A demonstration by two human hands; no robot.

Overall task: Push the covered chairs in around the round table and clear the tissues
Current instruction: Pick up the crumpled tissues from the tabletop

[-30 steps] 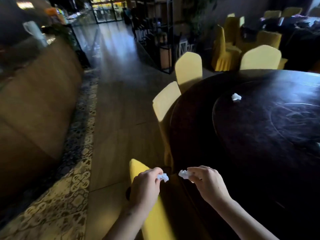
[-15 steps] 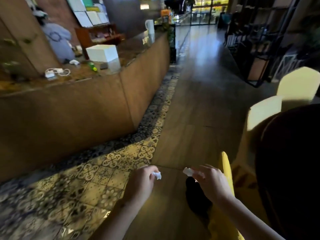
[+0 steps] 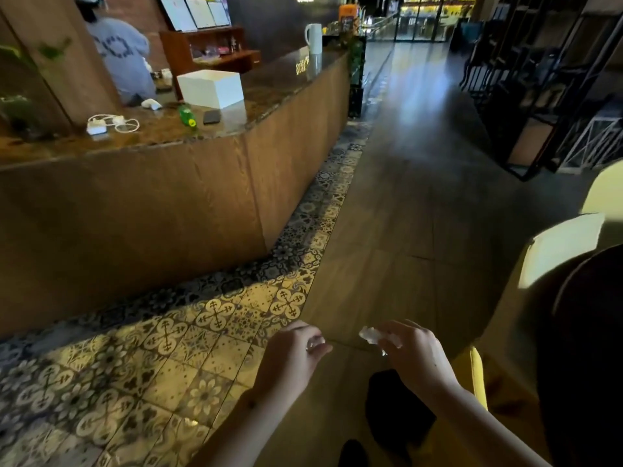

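A: Pinched between the fingers of each hand, a crumpled tissue: the right hand (image 3: 413,353) holds a white wad (image 3: 370,335) that juts from its fingertips, and the left hand (image 3: 293,352) curls round a smaller scrap (image 3: 315,343), barely visible.

B: And where do they sit relative to the table?

A: Both hang over the wooden floor just left of the table (image 3: 586,348), whose dark round edge fills the lower right. The right hand is the nearer of the two to it.

B: The chairs?

A: A yellow-covered chair (image 3: 478,375) stands between the right hand and the table, close against the rim. Two paler chair backs (image 3: 559,247) line the table's far left edge, also tucked in, as far as the view shows.

B: So what does the next move turn on?

A: Likely finding somewhere to drop the tissues. No bin is visible. The counter (image 3: 168,197) lies well left of the table, across a strip of patterned tiles (image 3: 188,338), so disposal probably means moving away from the table, not toward it.
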